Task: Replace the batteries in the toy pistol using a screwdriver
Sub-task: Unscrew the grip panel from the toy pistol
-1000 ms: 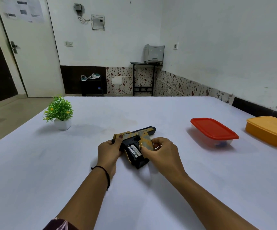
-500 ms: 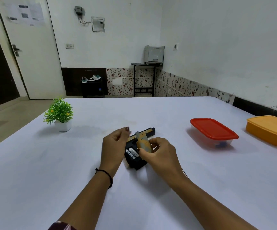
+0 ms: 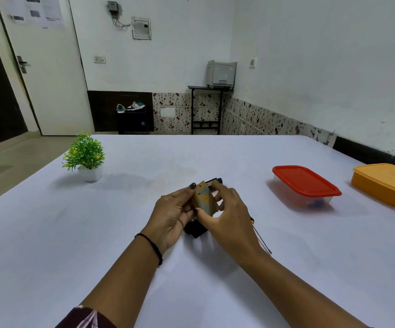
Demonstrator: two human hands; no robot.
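Left hand (image 3: 171, 217), right hand (image 3: 230, 210): fingers pinch tan plastic battery cover (image 3: 203, 200). Square over black toy pistol (image 3: 195, 229) grip; seat flush.

We log the table (image 3: 310, 268) as smooth and matt, faintly smudged. The cover (image 3: 204, 199) is tan matt plastic with a printed pattern, and the toy pistol (image 3: 195, 229) is dull black plastic. The screwdriver (image 3: 262, 241) has a thin shiny metal shaft. The red lid (image 3: 305, 181) is glossy plastic on a clear plastic box (image 3: 303, 201). The orange box (image 3: 386, 183) is semi-gloss plastic. The plant (image 3: 85, 152) has plastic-looking leaves, and its pot (image 3: 91, 173) is white and smooth.
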